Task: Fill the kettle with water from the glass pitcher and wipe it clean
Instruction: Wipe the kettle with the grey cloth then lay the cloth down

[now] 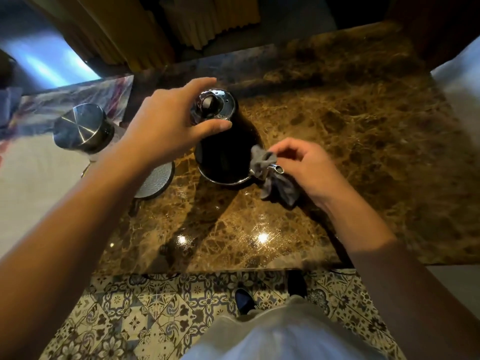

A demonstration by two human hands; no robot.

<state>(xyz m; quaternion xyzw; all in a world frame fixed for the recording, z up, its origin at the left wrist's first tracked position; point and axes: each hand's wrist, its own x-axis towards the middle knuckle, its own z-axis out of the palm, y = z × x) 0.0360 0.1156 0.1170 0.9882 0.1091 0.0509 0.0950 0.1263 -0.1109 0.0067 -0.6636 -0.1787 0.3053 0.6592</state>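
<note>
A black kettle (226, 154) with a chrome lid (217, 106) and a chrome base ring stands on the brown marble counter (350, 131). My left hand (168, 126) grips the kettle's top, with fingers behind the lid and the thumb in front of it. My right hand (309, 167) pinches a grey cloth (270, 172) that is wrapped round the kettle's thin chrome spout (277, 168). The spout's open tip pokes out of the cloth. The glass pitcher (85, 131), with a steel lid, stands to the left behind my left forearm.
A round, textured grey coaster (158, 180) lies on the counter's left part, half under my left forearm. A white cloth with a colourful pattern (39, 162) covers the surface at left. Curtains hang behind the counter. Patterned floor tiles and my feet show below the front edge.
</note>
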